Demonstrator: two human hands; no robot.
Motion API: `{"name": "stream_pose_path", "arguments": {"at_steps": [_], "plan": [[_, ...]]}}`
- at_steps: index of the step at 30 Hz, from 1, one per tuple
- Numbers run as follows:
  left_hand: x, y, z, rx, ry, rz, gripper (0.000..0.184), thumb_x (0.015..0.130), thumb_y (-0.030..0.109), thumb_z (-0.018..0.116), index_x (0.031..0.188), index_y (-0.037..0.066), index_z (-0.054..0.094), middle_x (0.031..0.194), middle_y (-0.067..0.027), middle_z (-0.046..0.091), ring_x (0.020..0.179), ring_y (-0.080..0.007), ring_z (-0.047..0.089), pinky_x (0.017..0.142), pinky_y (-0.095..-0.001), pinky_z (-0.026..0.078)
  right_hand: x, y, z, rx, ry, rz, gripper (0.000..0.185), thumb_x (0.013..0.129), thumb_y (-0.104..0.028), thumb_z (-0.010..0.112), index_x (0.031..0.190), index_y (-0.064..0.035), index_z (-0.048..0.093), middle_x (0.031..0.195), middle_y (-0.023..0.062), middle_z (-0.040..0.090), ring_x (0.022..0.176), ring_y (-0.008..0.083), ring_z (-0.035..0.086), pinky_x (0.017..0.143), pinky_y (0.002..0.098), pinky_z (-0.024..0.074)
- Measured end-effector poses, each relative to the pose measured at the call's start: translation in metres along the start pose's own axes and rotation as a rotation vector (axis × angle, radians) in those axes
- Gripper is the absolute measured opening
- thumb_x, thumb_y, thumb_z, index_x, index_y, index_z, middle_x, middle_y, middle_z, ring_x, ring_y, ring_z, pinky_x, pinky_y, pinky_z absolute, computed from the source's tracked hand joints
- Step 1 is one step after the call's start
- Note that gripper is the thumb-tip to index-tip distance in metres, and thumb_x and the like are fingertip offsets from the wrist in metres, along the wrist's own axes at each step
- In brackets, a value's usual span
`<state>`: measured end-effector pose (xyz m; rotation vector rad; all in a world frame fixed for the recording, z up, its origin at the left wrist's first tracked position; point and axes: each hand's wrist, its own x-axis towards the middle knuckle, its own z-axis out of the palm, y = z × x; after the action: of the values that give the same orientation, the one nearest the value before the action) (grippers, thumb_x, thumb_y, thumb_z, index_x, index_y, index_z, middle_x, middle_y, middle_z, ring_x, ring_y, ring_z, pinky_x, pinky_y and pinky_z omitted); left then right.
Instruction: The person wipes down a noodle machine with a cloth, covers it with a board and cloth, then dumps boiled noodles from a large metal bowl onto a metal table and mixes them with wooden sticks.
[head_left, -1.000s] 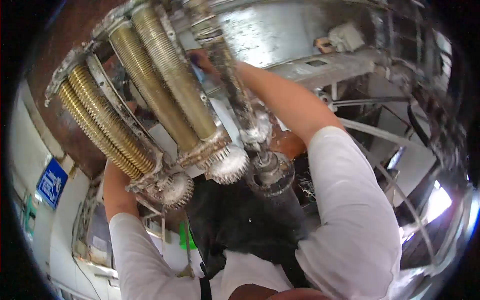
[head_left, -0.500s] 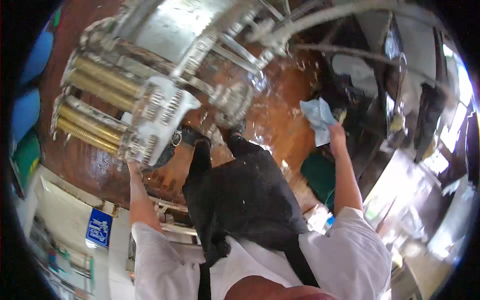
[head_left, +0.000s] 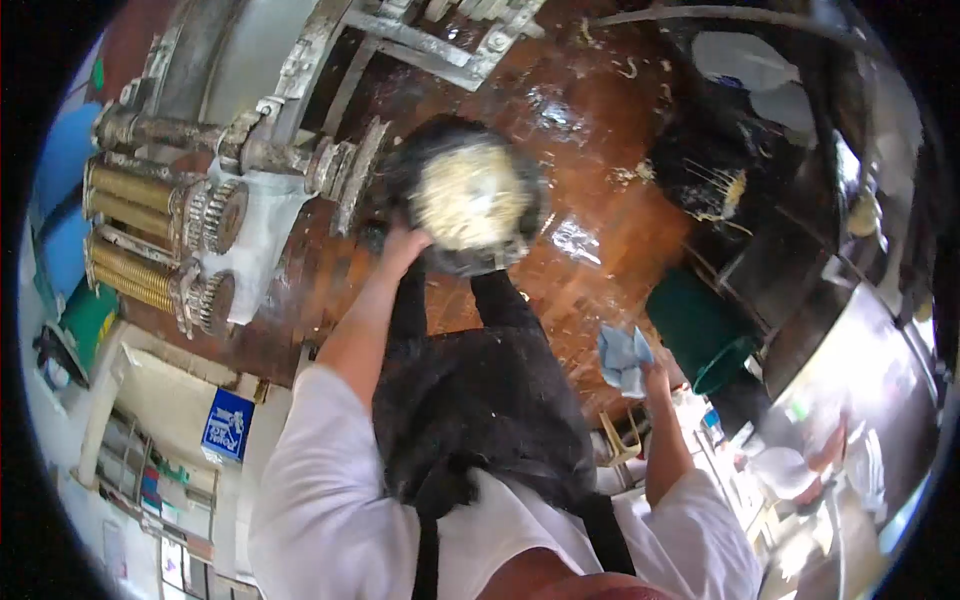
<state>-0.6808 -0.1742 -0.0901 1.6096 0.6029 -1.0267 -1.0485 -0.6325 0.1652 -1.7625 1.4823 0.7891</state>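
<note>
At twelve o'clock from the black apron point(head_left: 485, 400), the left hand point(head_left: 405, 246) grips a dark round vessel point(head_left: 534, 198) at its eight-o'clock rim; probably heavy, it suits opposite-rim holds. At two o'clock, the right hand point(head_left: 656, 382) clasps a likely limp pale-blue cloth point(head_left: 623, 358).

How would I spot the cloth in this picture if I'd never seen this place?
Start at the black apron, low in the middle. Just right of it, the person's right hand holds the cloth. It is pale blue and crumpled, unlike the dark green bin beside it.
</note>
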Motion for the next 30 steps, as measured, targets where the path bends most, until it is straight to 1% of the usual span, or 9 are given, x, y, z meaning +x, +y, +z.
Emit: {"name": "stream_pose_path", "arguments": {"at_steps": [3, 7, 9, 10, 13, 20, 24, 28, 30], "plan": [[0.088, -0.007, 0.100, 0.163, -0.104, 0.225, 0.105, 0.066, 0.031, 0.081, 0.147, -0.007, 0.026, 0.141, -0.0276, 0.048, 0.130, -0.0348, 0.049, 0.108, -0.0372, 0.038, 0.003, 0.035, -0.008, -0.241, -0.016, 0.027, 0.034, 0.095, -0.020, 0.051, 0.116, 0.0048, 0.061, 0.099, 0.0180, 0.068, 0.089, 0.0297, 0.061, 0.084, 0.0386, 0.0468], [0.169, 0.022, 0.232, 1.144, -0.296, 0.387, 0.087, 0.073, 0.023, 0.071, 0.144, -0.010, 0.032, 0.133, -0.0322, 0.052, 0.120, -0.0399, 0.055, 0.093, -0.0455, 0.050, 0.008, 0.095, -0.005, 0.083, 0.082, -0.146, 0.025, 0.087, -0.013, 0.056, 0.103, 0.0038, 0.064, 0.087, 0.0107, 0.066, 0.078, 0.0194, 0.058, 0.071, 0.0365, 0.0472], [0.141, 0.052, 0.262, 1.047, -0.321, 0.390, 0.074, 0.077, 0.019, 0.064, 0.139, -0.011, 0.039, 0.126, -0.0339, 0.056, 0.113, -0.0398, 0.060, 0.086, -0.0465, 0.053, -0.002, 0.065, -0.014, -0.084, 0.051, -0.046, 0.026, 0.089, -0.013, 0.055, 0.107, 0.0037, 0.063, 0.091, 0.0094, 0.066, 0.082, 0.0187, 0.058, 0.074, 0.0352, 0.0479], [0.090, 0.096, 0.254, 0.801, -0.340, 0.249, 0.069, 0.079, 0.018, 0.062, 0.137, -0.012, 0.041, 0.123, -0.0347, 0.057, 0.110, -0.0395, 0.062, 0.084, -0.0461, 0.054, -0.009, 0.052, -0.018, -0.166, 0.026, -0.002, 0.027, 0.090, -0.013, 0.055, 0.109, 0.0036, 0.063, 0.093, 0.0087, 0.067, 0.083, 0.0184, 0.059, 0.075, 0.0345, 0.0482], [0.014, 0.104, 0.233, 0.869, -0.427, 0.733, 0.051, 0.084, 0.017, 0.058, 0.130, -0.002, 0.054, 0.121, -0.0303, 0.059, 0.092, -0.0397, 0.065, 0.090, -0.0416, 0.053, -0.007, -0.003, -0.014, 0.256, 0.003, -0.050, 0.038, 0.099, -0.025, 0.052, 0.123, 0.0042, 0.057, 0.108, 0.0083, 0.064, 0.097, 0.0182, 0.058, 0.087, 0.0318, 0.0470], [-0.191, 0.107, 0.105, -0.136, -0.594, 0.046, 0.074, 0.094, 0.053, 0.057, 0.151, 0.013, 0.032, 0.138, -0.0131, 0.051, 0.120, -0.0296, 0.051, 0.097, -0.0434, 0.049, -0.057, -0.202, 0.044, 0.396, -0.295, -0.618, 0.057, 0.101, -0.047, 0.045, 0.127, 0.0028, 0.055, 0.121, 0.0095, 0.059, 0.107, 0.0194, 0.055, 0.093, 0.0357, 0.0446], [-0.308, 0.163, 0.044, -0.204, -0.216, 0.141, 0.053, 0.097, 0.047, 0.053, 0.136, 0.010, 0.055, 0.128, -0.0101, 0.061, 0.108, -0.0280, 0.060, 0.093, -0.0400, 0.047, -0.204, -0.310, 0.095, 0.134, -0.629, -0.688, 0.065, 0.101, -0.054, 0.039, 0.126, 0.0037, 0.055, 0.119, 0.0069, 0.059, 0.105, 0.0176, 0.053, 0.091, 0.0343, 0.0431], [-0.346, 0.145, -0.054, 0.106, 0.194, 0.567, 0.044, 0.101, 0.040, 0.049, 0.118, 0.002, 0.064, 0.107, -0.0188, 0.067, 0.102, -0.0257, 0.063, 0.090, -0.0372, 0.046, -0.249, -0.345, 0.150, -0.165, -0.507, -0.985, 0.060, 0.104, -0.048, 0.034, 0.114, 0.0047, 0.060, 0.104, 0.0179, 0.064, 0.087, 0.0227, 0.059, 0.082, 0.0388, 0.0470], [-0.387, 0.131, -0.104, -0.085, 0.267, 0.402, 0.046, 0.101, 0.040, 0.048, 0.119, 0.000, 0.062, 0.112, -0.0133, 0.068, 0.102, -0.0253, 0.062, 0.091, -0.0380, 0.046, -0.335, -0.371, 0.156, -0.110, -0.597, -1.018, 0.058, 0.104, -0.047, 0.034, 0.109, 0.0044, 0.061, 0.097, 0.0183, 0.065, 0.084, 0.0237, 0.062, 0.080, 0.0371, 0.0488]]}}
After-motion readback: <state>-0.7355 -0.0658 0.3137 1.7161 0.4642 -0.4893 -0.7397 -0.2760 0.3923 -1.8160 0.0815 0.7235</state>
